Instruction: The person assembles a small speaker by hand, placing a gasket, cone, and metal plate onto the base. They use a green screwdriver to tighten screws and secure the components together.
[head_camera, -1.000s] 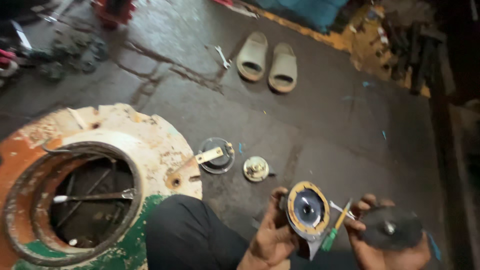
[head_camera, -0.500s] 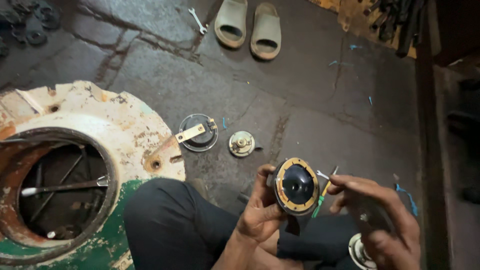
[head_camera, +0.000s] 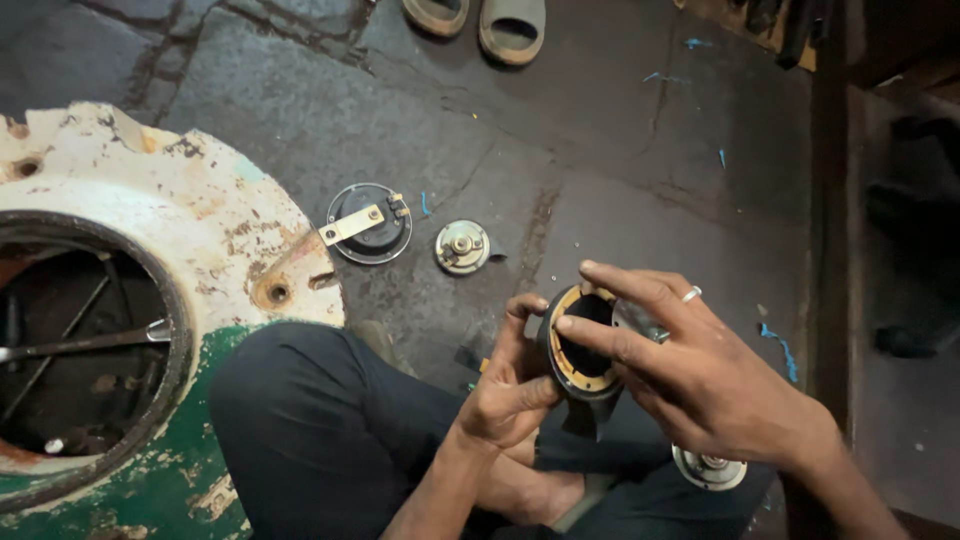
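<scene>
The left hand (head_camera: 505, 395) grips a round black housing with a yellowish inner ring (head_camera: 580, 345) from its left edge, fingers closed on the rim. The right hand (head_camera: 700, 385) covers the housing's right side, fingers spread narrow across its open face. Both sit above the person's dark-trousered lap. On the floor (head_camera: 620, 170) ahead lie a black disc with a metal strap (head_camera: 368, 222) and a small silvery disc (head_camera: 462, 246), just apart, open concrete beyond them. A rusted white-green drum rim (head_camera: 190, 230) crowds the left

Dim, cracked dark concrete floor (head_camera: 620, 130), perhaps oil-stained.
</scene>
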